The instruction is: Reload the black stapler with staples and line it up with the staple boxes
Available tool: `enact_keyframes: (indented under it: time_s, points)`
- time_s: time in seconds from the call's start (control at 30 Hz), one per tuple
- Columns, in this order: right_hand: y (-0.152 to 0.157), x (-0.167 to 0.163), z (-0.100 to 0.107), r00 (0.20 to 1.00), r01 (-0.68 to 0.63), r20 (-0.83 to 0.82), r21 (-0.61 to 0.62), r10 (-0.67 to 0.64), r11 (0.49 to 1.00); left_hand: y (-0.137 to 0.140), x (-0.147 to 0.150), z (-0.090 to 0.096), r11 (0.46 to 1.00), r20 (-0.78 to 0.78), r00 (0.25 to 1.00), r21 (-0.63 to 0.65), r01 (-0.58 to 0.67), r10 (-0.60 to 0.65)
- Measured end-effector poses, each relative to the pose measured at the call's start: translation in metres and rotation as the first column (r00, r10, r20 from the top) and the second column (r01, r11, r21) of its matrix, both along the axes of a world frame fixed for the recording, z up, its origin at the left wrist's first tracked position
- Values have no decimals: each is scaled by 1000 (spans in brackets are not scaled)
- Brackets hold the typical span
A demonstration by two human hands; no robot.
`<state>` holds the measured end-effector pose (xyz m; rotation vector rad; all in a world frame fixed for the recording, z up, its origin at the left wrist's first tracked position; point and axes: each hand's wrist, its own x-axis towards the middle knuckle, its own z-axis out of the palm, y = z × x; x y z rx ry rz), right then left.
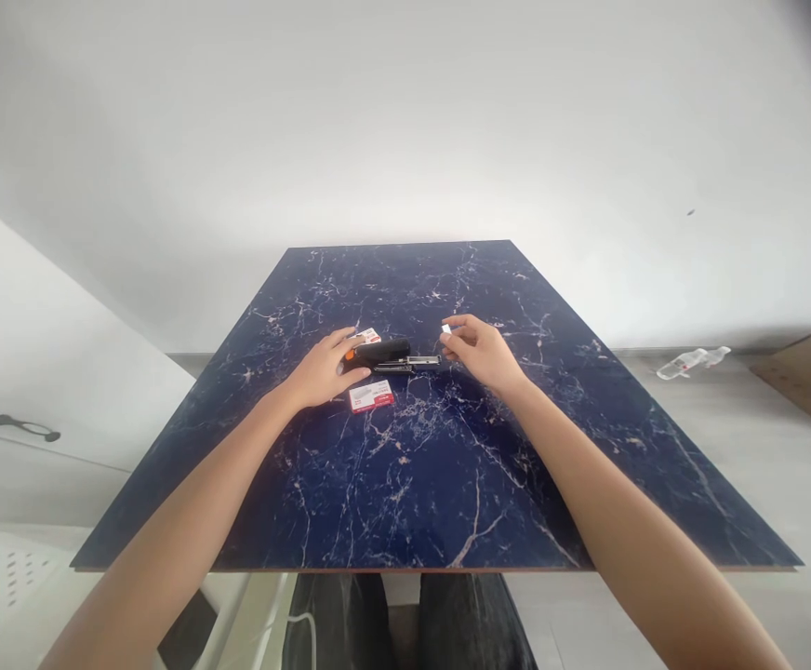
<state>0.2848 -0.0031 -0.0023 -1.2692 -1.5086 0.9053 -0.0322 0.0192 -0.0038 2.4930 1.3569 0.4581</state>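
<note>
On the dark blue table lies a black stapler with an orange patch at its rear end. Its metal magazine sticks out toward the right. My left hand grips the stapler's rear, fingers above and thumb along the near side. My right hand pinches a small bright strip of staples between thumb and fingers, just right of the magazine's tip and apart from it. A red and white box rests close in front of the stapler. Behind it is a second similar box, partly hidden by my left fingers.
The marbled blue tabletop reaches back to a white wall. A white cabinet with a dark handle stands at the left. On the floor at the right are a clear plastic bottle and a cardboard box.
</note>
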Motion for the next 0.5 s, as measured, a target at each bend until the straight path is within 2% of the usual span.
enact_keyframes:
  time_s: [0.1, 0.23, 0.3, 0.5]
  points:
    - [2, 1, -1, 1000, -6, -5, 4, 6, 1000, -2, 2, 3, 999, 30, 999, 40, 9, -11]
    - [-2, 0, 4, 989, 6, 145, 45, -12, 999, -2, 6, 4, 986, 59, 997, 161, 34, -44]
    - [-6, -1, 7, 983, -18, 186, 55, 7, 998, -2, 9, 5, 984, 78, 997, 179, 13, -27]
    - [-12, -7, 10, 963, -27, 269, 108, -3, 994, -5, 9, 13, 1000, 197, 980, 1, -23, 23]
